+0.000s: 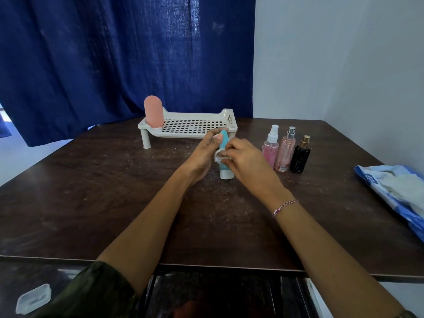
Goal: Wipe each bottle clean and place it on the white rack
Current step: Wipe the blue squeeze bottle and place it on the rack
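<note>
nearest the camera, well in front of the white rack (190,127) and off to its left, a small clear plastic lid (33,299) lies below the table (103,203) edge, beside a dark green sleeve (96,290). both bare forearms reach over the dark wooden table toward the rack, and the right wrist carries a thin pink bracelet (285,206).

just in front of the rack's right end, the teal tube (224,141) stands upright on its white cap (226,175), which rests on the table. the left hand (202,154) has its fingers curled round the upper part of the tube. the right hand (245,157) pinches a small white wipe (218,156) against the tube's side, fingers bent.

right of the rack and a little nearer, three bottles stand in a tight row: a pink spray bottle (270,149), a taller pink bottle (285,152) with a silver top, and a black bottle (300,157) with a gold top. further right of the rack, at the table's edge, lies a blue and white wipes pack (394,191).

a pink bottle (153,114) stands upright in the rack's left corner. behind the rack hangs a dark blue curtain (114,53).
</note>
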